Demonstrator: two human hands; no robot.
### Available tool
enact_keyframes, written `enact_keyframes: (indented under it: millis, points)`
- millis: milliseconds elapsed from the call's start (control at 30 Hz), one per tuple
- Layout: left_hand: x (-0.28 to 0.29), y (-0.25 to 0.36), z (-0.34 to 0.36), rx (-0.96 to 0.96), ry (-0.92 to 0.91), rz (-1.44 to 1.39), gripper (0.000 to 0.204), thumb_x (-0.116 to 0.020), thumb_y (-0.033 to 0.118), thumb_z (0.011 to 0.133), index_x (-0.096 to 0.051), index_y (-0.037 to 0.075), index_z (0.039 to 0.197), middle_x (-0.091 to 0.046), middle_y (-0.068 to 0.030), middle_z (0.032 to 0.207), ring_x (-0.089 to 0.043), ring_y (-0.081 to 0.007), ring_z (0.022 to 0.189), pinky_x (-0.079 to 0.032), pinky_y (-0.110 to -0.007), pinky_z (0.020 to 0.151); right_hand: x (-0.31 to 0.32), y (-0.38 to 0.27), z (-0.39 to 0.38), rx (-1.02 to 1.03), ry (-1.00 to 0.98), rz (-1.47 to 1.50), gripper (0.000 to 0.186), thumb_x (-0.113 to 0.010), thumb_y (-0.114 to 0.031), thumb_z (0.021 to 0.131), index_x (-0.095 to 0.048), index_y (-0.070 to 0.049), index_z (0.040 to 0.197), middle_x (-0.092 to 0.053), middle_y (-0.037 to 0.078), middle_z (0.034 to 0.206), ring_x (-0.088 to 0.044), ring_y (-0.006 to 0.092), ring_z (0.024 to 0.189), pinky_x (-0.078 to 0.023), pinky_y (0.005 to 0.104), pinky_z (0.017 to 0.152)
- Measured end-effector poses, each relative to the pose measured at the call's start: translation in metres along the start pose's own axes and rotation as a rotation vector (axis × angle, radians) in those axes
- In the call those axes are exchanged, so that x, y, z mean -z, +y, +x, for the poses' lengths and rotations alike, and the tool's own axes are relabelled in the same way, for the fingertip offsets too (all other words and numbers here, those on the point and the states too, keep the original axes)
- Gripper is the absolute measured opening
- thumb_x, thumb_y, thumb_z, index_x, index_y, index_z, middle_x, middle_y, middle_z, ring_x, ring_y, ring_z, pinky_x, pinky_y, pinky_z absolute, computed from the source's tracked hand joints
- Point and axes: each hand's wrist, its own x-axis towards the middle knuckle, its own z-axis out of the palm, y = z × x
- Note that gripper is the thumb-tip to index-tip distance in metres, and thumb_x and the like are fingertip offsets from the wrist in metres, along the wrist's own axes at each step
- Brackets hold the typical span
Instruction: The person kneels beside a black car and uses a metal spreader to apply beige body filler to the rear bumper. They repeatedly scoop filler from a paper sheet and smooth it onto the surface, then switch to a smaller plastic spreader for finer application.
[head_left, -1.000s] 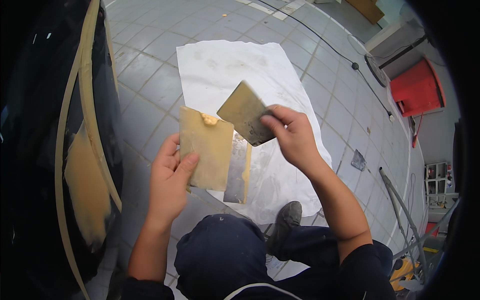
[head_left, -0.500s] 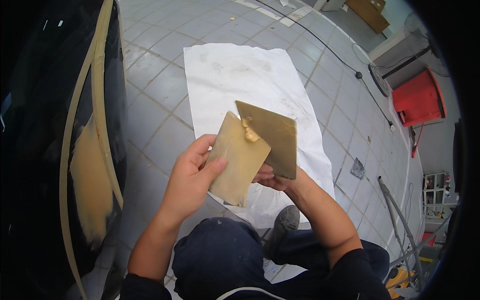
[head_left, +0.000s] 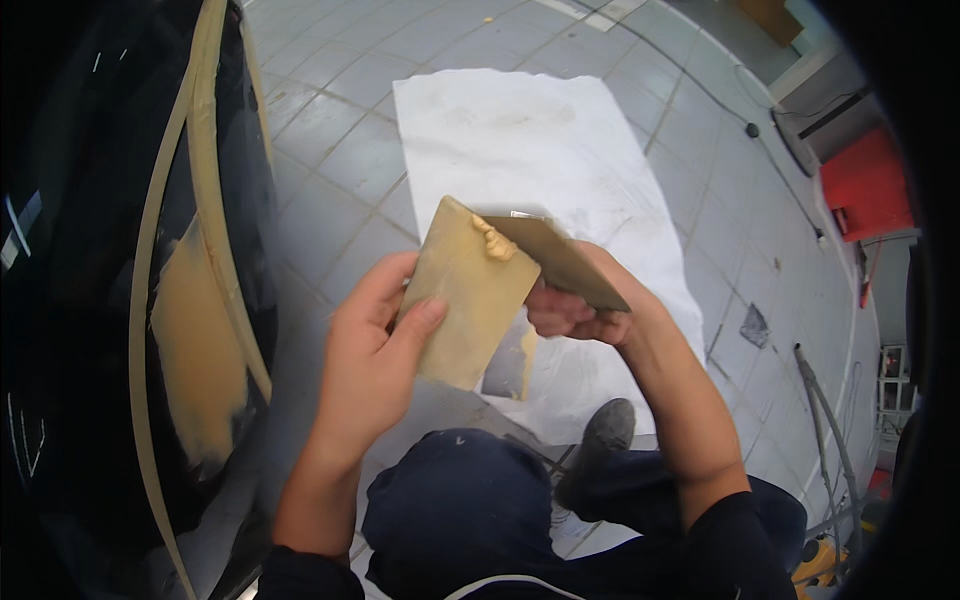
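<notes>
My left hand (head_left: 372,352) holds a flat rectangular spreader plate (head_left: 468,292) smeared with tan filler, thumb across its lower face. My right hand (head_left: 578,304) grips a second thin metal spreader (head_left: 558,262), its edge laid against the top of the first plate. A small ridge of tan filler (head_left: 494,240) sits where the two blades meet. Both plates are held above a white sheet (head_left: 520,140) spread on the tiled floor.
A black car body panel (head_left: 90,300) fills the left side, with a tan filler patch (head_left: 192,345) and masking tape lines. My dark-trousered knees (head_left: 455,520) and a shoe (head_left: 598,440) are below. A red cabinet (head_left: 865,185) and cable lie far right.
My right hand turned its spreader over and drew it across the left plate, gathering filler into a ridge at the top edge. Both plates came closer together.
</notes>
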Motion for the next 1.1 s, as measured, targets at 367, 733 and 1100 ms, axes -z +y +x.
enact_keyframes:
  millis: [367,733,1100]
  points:
    - [0.035,-0.046,-0.002,0.163,0.389,-0.07,0.032,-0.054,0.009,0.109,-0.053,-0.003,0.139,-0.074,-0.0131,0.114,-0.071,-0.0141,0.099,-0.055,-0.028,0.089,0.059,0.089,0.099,0.918,0.657,-1.2,0.017,-0.07,-0.015,0.097,-0.062,-0.003,0.106,-0.065,0.015,0.082,-0.063,0.0238,0.071,-0.051,0.0379,0.069]
    - [0.089,-0.069,-0.067,0.51,0.183,0.895,0.019,-0.059,0.008,0.105,-0.061,-0.003,0.12,-0.074,-0.0076,0.101,-0.065,-0.0112,0.089,-0.052,-0.028,0.082,-0.056,0.147,0.117,1.062,0.38,-0.457,0.032,-0.082,-0.015,0.087,-0.075,-0.002,0.115,-0.075,0.011,0.092,-0.071,0.0244,0.079,-0.055,0.0318,0.071]
    - [0.12,-0.077,-0.095,0.624,0.069,0.868,0.028,-0.061,0.016,0.106,-0.059,0.001,0.129,-0.069,-0.0111,0.116,-0.064,-0.0192,0.106,-0.051,-0.035,0.091,-0.12,0.148,0.151,1.395,0.175,-0.151,0.018,-0.07,-0.006,0.075,-0.053,-0.007,0.081,-0.077,0.015,0.108,-0.075,0.0292,0.084,-0.057,0.0344,0.065]
